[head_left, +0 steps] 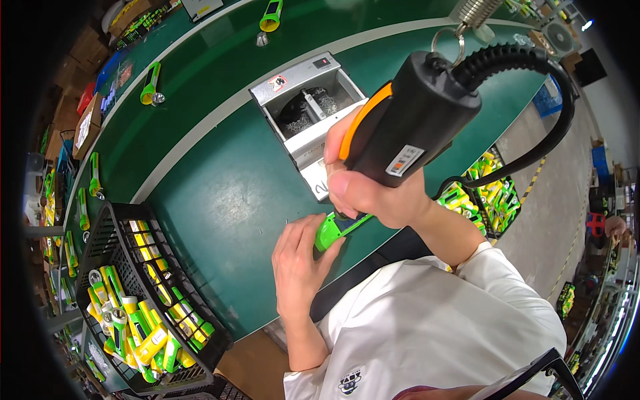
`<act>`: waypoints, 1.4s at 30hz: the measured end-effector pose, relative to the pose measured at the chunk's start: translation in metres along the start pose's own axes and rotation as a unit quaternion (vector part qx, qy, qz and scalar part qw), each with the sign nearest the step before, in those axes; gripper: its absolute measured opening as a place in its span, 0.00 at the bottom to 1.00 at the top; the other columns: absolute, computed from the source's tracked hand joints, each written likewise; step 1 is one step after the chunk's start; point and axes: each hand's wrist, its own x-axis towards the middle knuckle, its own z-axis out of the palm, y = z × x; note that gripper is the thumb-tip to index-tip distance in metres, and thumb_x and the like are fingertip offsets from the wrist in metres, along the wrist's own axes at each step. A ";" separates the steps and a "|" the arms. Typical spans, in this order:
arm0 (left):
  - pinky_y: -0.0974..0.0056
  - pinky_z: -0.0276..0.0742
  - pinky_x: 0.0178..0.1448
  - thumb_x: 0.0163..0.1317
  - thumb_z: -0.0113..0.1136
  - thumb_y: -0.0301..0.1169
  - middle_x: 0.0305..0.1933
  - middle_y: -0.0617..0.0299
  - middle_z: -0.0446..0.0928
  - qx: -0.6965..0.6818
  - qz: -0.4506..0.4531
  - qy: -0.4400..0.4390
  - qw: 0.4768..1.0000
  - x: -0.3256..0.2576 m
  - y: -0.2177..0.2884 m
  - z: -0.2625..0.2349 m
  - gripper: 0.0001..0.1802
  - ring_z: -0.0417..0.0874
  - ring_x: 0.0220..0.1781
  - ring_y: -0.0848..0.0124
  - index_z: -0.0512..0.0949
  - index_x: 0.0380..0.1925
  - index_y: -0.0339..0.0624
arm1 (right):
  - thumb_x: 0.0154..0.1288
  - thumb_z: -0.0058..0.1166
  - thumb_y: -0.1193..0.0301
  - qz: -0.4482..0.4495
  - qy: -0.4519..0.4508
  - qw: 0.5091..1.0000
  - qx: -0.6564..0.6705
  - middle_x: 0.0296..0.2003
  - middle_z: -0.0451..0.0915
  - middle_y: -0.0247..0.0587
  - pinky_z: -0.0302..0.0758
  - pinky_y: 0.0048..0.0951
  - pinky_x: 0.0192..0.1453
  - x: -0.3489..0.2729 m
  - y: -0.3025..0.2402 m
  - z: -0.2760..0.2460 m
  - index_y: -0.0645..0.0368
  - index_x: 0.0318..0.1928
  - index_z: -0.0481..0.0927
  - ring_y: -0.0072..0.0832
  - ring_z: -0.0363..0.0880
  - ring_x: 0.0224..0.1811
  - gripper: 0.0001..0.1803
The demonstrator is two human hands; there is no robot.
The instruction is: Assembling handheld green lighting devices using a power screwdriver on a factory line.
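My right hand [383, 199] is wrapped round a black electric screwdriver [417, 110] with an orange lever. The tool hangs from a coiled spring [475, 12], and a ribbed black cable [527, 57] loops off its top. Its tip points down at a green flashlight [327, 235] on the table; my right hand hides the exact contact. With thumb and fingers on either side, my left hand [297, 263] grips the near-left end of that flashlight. Just beyond my hands stands a silver screw feeder [307, 150] with loose screws in its open tray.
A black crate [163, 267] full of green and yellow flashlights stands at the left. More crates of flashlights [497, 193] sit low on the right. Along the dark green belt lie flashlight housings [151, 83] beside silver reflector cups [262, 40].
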 end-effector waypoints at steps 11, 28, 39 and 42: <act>0.55 0.81 0.50 0.49 0.79 0.31 0.47 0.57 0.85 -0.011 -0.005 0.001 1.000 -0.001 -0.001 0.001 0.24 0.85 0.47 0.57 0.83 0.46 0.38 | 0.65 0.55 0.81 -0.018 -0.013 1.000 0.018 0.22 0.73 0.38 0.74 0.26 0.23 -0.005 0.023 0.002 0.68 0.48 0.69 0.21 0.72 0.17 0.13; 0.55 0.81 0.52 0.50 0.78 0.31 0.48 0.57 0.84 -0.015 0.001 0.002 1.000 -0.002 -0.003 -0.006 0.23 0.84 0.48 0.56 0.83 0.47 0.38 | 0.65 0.55 0.82 0.024 -0.042 0.999 -0.018 0.22 0.73 0.39 0.74 0.28 0.25 -0.011 0.030 0.008 0.64 0.49 0.68 0.23 0.74 0.19 0.15; 0.54 0.82 0.52 0.55 0.76 0.31 0.50 0.55 0.82 -0.034 0.007 -0.017 0.999 -0.008 -0.002 -0.007 0.22 0.84 0.50 0.55 0.81 0.49 0.37 | 0.63 0.64 0.77 0.047 -0.093 0.992 -0.070 0.31 0.79 0.35 0.75 0.26 0.35 -0.020 0.027 0.012 0.59 0.43 0.73 0.20 0.77 0.31 0.13; 0.54 0.82 0.52 0.55 0.76 0.31 0.50 0.55 0.82 -0.038 0.026 0.007 0.999 -0.009 -0.001 -0.007 0.22 0.83 0.50 0.55 0.81 0.49 0.36 | 0.63 0.64 0.77 0.015 -0.139 0.982 -0.130 0.33 0.78 0.34 0.74 0.27 0.38 -0.025 0.020 0.012 0.57 0.43 0.75 0.20 0.77 0.33 0.12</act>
